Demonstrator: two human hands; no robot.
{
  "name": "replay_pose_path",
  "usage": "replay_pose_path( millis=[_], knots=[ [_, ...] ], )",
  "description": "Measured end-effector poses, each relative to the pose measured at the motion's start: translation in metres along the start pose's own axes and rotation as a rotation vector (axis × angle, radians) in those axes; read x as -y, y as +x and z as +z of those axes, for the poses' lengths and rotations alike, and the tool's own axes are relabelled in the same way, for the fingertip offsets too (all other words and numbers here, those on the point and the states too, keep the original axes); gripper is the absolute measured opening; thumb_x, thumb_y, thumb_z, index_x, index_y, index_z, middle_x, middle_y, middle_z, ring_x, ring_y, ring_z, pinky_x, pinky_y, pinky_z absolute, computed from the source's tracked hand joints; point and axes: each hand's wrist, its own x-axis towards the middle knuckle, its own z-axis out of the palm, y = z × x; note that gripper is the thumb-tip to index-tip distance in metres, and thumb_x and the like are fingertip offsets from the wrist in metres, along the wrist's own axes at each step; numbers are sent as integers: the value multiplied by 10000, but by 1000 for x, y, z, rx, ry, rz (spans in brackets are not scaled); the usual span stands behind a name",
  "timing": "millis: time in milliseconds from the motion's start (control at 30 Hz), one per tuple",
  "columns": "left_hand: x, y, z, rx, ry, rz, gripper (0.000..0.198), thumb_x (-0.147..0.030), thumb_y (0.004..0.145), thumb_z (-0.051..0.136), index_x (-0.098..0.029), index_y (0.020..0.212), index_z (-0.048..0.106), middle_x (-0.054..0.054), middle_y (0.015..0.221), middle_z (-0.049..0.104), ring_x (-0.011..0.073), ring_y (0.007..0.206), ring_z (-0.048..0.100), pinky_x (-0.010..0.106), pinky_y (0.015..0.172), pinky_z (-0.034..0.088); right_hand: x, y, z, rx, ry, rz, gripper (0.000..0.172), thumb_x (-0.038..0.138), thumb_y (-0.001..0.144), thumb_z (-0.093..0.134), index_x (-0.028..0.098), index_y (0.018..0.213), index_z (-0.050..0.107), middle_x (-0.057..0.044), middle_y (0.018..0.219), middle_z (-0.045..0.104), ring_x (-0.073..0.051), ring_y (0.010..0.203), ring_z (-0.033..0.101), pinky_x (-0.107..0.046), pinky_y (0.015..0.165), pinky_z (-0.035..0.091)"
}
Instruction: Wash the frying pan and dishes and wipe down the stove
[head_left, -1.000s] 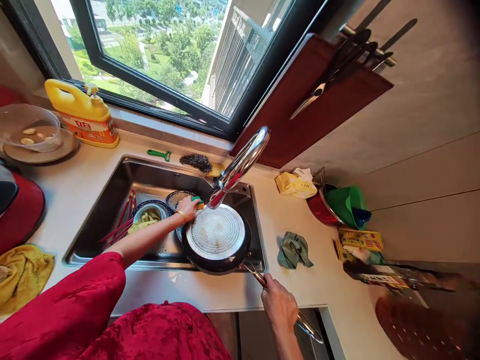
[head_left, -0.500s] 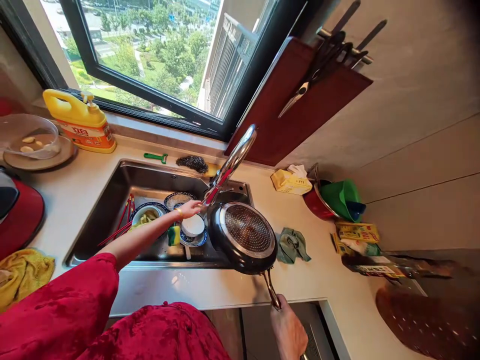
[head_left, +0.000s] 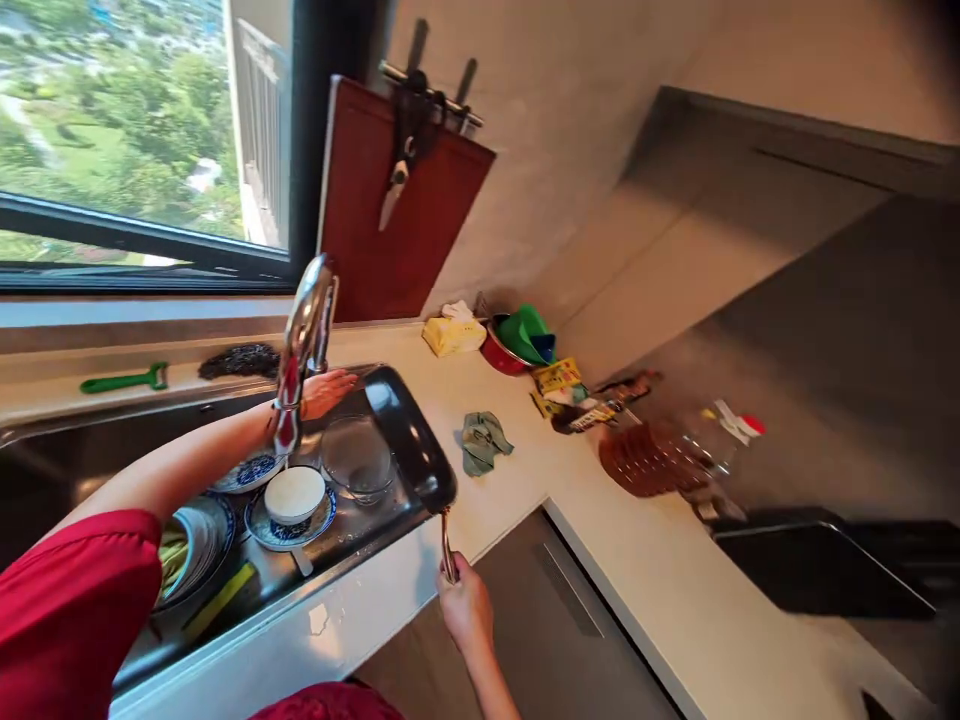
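I can make out a black pan (head_left: 412, 450), a saucer (head_left: 291, 533) patterned blue on white, a bright red sleeve (head_left: 75, 590), a green peeler (head_left: 124, 379), a yellow tissue pack (head_left: 453, 337) and a grey-green cloth (head_left: 484, 443).

I count from here, along the sink ledge: one green peeler (head_left: 124, 378), one wire scouring pad (head_left: 238, 361). On the wall: one red cutting board (head_left: 360, 200), one knife (head_left: 393, 205). On the counter: one yellow tissue pack (head_left: 452, 336), one red pot (head_left: 499, 355), one green bowl (head_left: 527, 335), one grey-green rag (head_left: 484, 442).
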Motion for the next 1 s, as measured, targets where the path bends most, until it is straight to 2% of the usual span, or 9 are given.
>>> replay_pose_path(
  millis=[100,200,300,400,533,600,700,800,1000],
  knots=[
    [7,-1,3,123,185,191,317,-34,688,420,-176,869,638,32,1123,625,183,1288,340,346,1096,171,5,-10,-2,-22,-33,22,168,281,793,405,255,805,570,24,670,624,-144,624,571,-207,514,291],
    [20,-26,12,44,392,239,351,-57,753,416,-159,1028,609,44,1239,550,211,1345,226,417,1109,79,8,-17,-4,-11,-49,42,172,281,795,405,263,816,574,27,659,615,-141,617,563,-212,515,271],
    [40,-72,20,-38,425,-51,383,-183,800,446,-194,1163,568,85,1238,551,268,1293,335,425,1056,239,9,-20,-4,6,-49,55,175,278,793,409,264,832,579,23,677,622,-140,634,562,-211,513,256],
    [61,-126,20,72,303,-408,359,-319,777,507,-209,1100,620,90,1069,645,305,1094,539,388,899,415,9,-19,-2,-9,-37,25,178,270,788,416,255,841,585,19,695,625,-137,628,548,-215,509,246],
    [72,-186,13,2,-126,-486,417,-465,786,473,-250,1112,620,42,1085,651,225,925,623,287,760,482,8,-15,-1,-26,44,-11,173,278,783,416,250,829,580,23,694,612,-140,623,534,-217,510,260],
    [68,-206,11,-76,-94,-540,419,-447,799,445,-241,1120,618,51,1052,657,220,889,628,291,753,485,9,-12,-4,-17,100,-28,140,254,759,429,237,787,565,30,663,587,-137,622,527,-211,512,268],
    [51,-223,15,-170,252,-625,395,-374,825,402,-227,1116,626,80,1028,639,243,937,608,321,827,456,12,-1,-12,-20,153,-86,91,216,722,446,215,732,536,37,614,537,-127,595,499,-209,512,266],
    [14,-221,37,-154,416,-510,412,-355,875,314,-252,1140,612,79,1101,602,238,962,595,327,842,445,16,14,-23,-31,201,-164,93,211,713,445,204,733,535,33,617,520,-124,582,474,-215,511,264],
    [-127,-133,155,157,387,76,330,-294,880,385,-298,1107,625,54,1290,515,256,1162,478,407,971,364,11,54,-40,81,341,-356,90,187,650,504,184,727,551,45,600,524,-116,576,486,-203,528,331]
  ],
)
